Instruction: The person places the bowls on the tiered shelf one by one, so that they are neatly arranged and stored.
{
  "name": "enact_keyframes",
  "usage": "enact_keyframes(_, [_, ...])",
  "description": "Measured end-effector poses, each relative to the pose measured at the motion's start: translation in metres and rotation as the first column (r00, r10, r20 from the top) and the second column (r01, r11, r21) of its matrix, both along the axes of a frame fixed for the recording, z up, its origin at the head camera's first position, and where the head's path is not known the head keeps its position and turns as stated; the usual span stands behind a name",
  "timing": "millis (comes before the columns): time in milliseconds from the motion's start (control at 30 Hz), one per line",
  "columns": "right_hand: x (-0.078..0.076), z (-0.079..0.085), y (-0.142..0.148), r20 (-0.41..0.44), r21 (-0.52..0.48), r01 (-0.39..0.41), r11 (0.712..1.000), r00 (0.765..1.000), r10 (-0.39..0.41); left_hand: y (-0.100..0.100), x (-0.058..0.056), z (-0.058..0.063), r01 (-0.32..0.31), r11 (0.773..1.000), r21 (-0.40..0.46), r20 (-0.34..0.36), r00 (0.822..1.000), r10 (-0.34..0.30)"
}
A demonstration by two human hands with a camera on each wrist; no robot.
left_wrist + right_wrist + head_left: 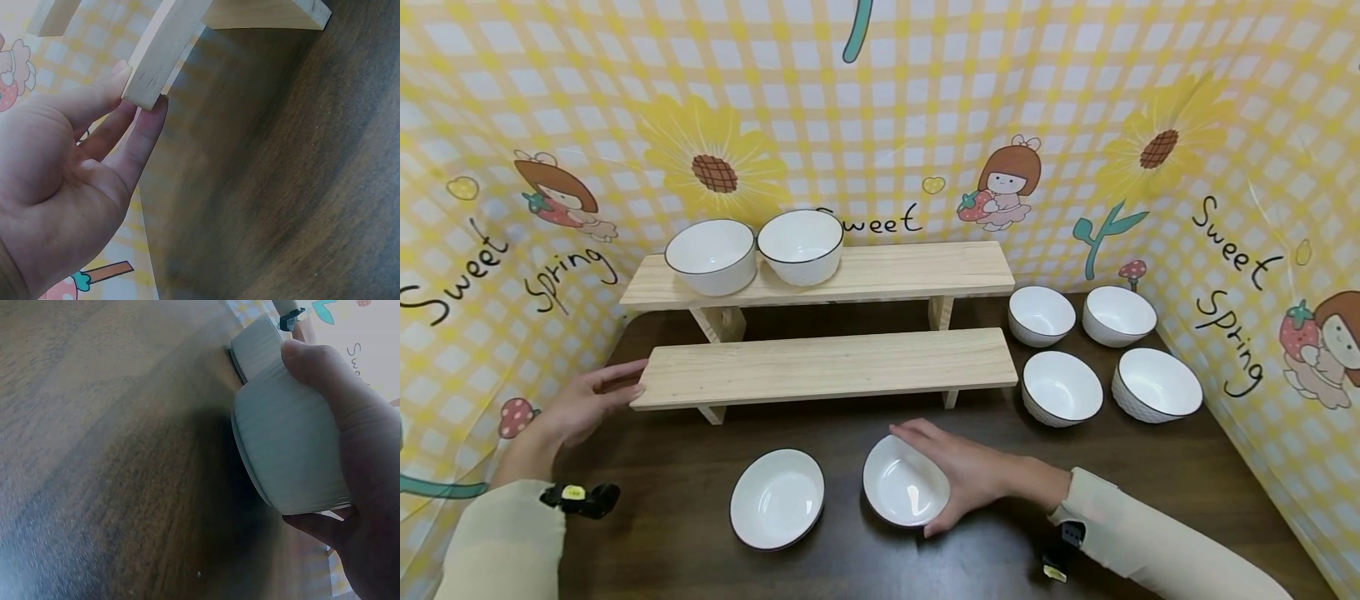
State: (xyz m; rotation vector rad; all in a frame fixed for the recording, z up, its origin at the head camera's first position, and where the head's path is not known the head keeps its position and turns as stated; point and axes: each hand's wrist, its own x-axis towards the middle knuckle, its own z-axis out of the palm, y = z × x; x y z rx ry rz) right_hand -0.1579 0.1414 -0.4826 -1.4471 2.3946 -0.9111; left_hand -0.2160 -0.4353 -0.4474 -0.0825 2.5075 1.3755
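Note:
My left hand (583, 402) pinches the left end of the lower wooden shelf board (827, 367). In the left wrist view, the thumb lies on one face of the board's end (150, 81) and fingertips touch the other. My right hand (967, 471) grips a white bowl with a dark rim (906, 482) by its right side, thumb and fingers spread around the wall. The right wrist view shows that bowl's ribbed outer wall (287, 437) within the hand. Left of it, a second white bowl (777, 500) sits on the dark table, its inside facing up.
Two white bowls (711, 258) stand side by side on the left of the upper shelf board (902, 271). Several more bowls (1062, 387) are grouped on the table (647, 533) right of the rack. Yellow checked cloth (887, 108) encloses the back and sides.

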Motion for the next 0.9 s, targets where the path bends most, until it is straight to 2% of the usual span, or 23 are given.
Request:
enact_keyframes(367, [0.000,0.014,0.016,0.001,-0.009,0.022,1.000,1.000,-0.022,-0.001,0.000,-0.001,0.002,1.000,0.001,-0.023,1.000,-0.002])
enact_keyframes(900, [0.000,0.037,0.046,-0.005,0.017,0.129,0.992,0.992,-0.129,-0.002,0.001,0.000,0.014,1.000,-0.001,-0.025,1.000,-0.014])
